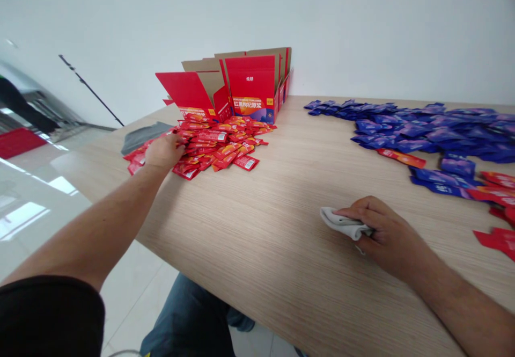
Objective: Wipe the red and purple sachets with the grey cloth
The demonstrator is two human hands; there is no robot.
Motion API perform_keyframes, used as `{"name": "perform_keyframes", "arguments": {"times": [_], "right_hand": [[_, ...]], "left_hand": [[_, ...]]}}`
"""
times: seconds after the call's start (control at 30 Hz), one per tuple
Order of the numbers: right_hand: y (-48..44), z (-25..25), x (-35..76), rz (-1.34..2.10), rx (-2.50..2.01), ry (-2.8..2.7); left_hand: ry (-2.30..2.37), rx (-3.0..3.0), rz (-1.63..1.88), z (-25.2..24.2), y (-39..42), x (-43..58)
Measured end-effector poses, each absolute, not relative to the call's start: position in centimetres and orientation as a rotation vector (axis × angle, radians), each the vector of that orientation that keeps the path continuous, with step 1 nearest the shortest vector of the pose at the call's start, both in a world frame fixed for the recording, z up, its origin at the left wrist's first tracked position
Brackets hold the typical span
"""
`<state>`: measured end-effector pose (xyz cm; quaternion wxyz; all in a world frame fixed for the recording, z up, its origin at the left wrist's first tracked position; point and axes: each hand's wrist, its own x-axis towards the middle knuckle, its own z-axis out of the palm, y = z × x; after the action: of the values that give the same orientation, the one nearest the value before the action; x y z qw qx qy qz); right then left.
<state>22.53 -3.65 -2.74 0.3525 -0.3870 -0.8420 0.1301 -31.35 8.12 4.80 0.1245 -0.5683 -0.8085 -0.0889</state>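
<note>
The person's right hand point(388, 236) pinches a folded white cloth point(341, 224) between thumb and fingers, above or on the bare middle of a wood-grain table point(257, 233); whether the cloth touches the surface is hard to tell. The left hand point(164, 152) reaches far forward, fingers curled at the left side of a heap of red sachets point(225, 145). Its fingertips are partly hidden, so I cannot tell whether it grips one.

Just beyond that hand lies a grey cloth point(145, 136), partly behind the sachets. Behind the heap stand red boxes point(250, 86) with raised flaps, near a white wall point(362, 29). Well apart on the right spreads a pile of blue sachets point(426, 129), with a single red packet point(402, 158) along its near edge and more red packets point(499, 193) at the picture's edge.

The step in hand seems to be the left hand's handling of the heap. The next move probably calls for careful fingers there, since the sachets overlap loosely.
</note>
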Motion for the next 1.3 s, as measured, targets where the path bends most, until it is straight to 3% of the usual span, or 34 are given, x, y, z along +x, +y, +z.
{"name": "perform_keyframes", "arguments": {"times": [0.33,0.73,1.0,1.3], "right_hand": [[-3.6,-2.8,22.2,0.392,-0.99,-2.182],[-3.5,-1.3,21.7,0.47,-1.095,-2.194],[-2.0,-1.1,22.8,0.311,-1.357,-2.089],[-0.2,-2.1,23.3,0.246,-1.32,-2.235]], "left_hand": [[-2.261,-1.703,-0.815,6.4,3.3,-23.8],[-1.808,-2.664,-0.867,3.6,-0.5,-7.6],[-1.548,-2.857,-1.013,3.8,-1.0,0.0],[-1.096,-3.038,-0.983,4.2,-2.8,7.1]]}}
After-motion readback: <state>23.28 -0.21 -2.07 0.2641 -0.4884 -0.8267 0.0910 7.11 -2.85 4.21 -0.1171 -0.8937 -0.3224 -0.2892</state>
